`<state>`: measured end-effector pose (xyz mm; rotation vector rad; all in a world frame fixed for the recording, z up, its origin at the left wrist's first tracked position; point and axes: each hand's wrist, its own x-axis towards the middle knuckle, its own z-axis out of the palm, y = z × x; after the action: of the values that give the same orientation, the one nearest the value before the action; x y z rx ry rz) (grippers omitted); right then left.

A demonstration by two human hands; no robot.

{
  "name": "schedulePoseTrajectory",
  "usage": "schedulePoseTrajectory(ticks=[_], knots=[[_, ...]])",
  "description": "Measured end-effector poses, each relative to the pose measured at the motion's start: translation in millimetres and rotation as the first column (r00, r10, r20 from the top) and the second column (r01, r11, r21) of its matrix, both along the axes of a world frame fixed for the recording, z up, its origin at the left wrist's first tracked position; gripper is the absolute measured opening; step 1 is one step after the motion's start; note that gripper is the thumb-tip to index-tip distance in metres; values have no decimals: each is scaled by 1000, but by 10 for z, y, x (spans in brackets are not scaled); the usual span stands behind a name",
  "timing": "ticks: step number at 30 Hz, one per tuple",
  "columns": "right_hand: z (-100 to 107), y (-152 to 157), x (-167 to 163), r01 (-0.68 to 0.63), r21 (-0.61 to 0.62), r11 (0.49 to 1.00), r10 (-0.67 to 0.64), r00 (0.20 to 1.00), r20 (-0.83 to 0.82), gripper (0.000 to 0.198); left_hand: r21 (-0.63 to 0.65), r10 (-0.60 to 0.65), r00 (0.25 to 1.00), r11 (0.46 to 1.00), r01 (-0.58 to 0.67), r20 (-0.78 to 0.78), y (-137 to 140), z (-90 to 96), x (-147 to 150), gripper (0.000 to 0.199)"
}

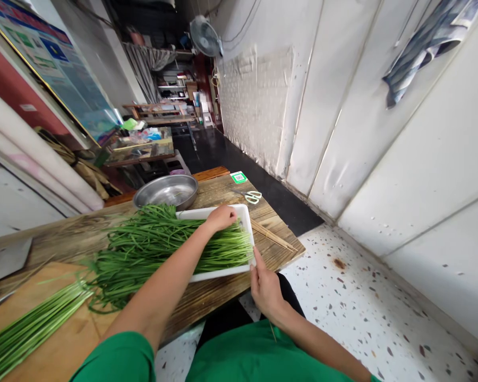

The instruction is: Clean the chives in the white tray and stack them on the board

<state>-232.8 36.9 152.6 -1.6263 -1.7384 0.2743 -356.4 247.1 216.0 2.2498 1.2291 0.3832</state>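
Observation:
Garlic chives (155,239) lie heaped in and over a white tray (245,215), pale stem ends toward its right side and leafy ends spilling left onto the board. My left hand (222,216) is above the stem ends near the tray's far edge. Its fingers are curled, and what they hold, if anything, is hidden. At the tray's near right corner is my right hand (266,286), index finger and thumb close together against the rim. Whether it grips the rim or a thin stalk I cannot tell. A thin stem (272,331) shows below it, against the green shirt.
More chives (35,329) rest on a wooden cutting board (79,339), near a cleaver (8,261). Behind the tray stand a steel basin (167,191) and scissors (252,196). Chopsticks (273,235) lie by the table's right edge. A white wall (366,138) runs along the right.

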Motion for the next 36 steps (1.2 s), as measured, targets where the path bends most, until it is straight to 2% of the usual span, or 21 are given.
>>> schedulePoseTrajectory(ticks=[4,6,11,22,36], knots=[[13,2,-2,0,-11,1000,0,1000,3,50,-198,-117,974,968,156,194,-162,178,-73,26],[27,1,-3,1,-13,1000,-1,1000,-5,50,-269,-145,962,941,206,230,-233,209,-106,28],[68,-7,-2,-2,-39,999,1,1000,-22,49,-306,-117,973,936,176,201,-296,180,-163,32],[55,4,-12,-2,-55,998,0,999,-37,49,-383,8,960,918,104,280,-365,170,-152,32],[39,9,-23,-1,-54,999,-2,998,-58,50,-399,-17,954,906,142,301,-339,102,-154,33]])
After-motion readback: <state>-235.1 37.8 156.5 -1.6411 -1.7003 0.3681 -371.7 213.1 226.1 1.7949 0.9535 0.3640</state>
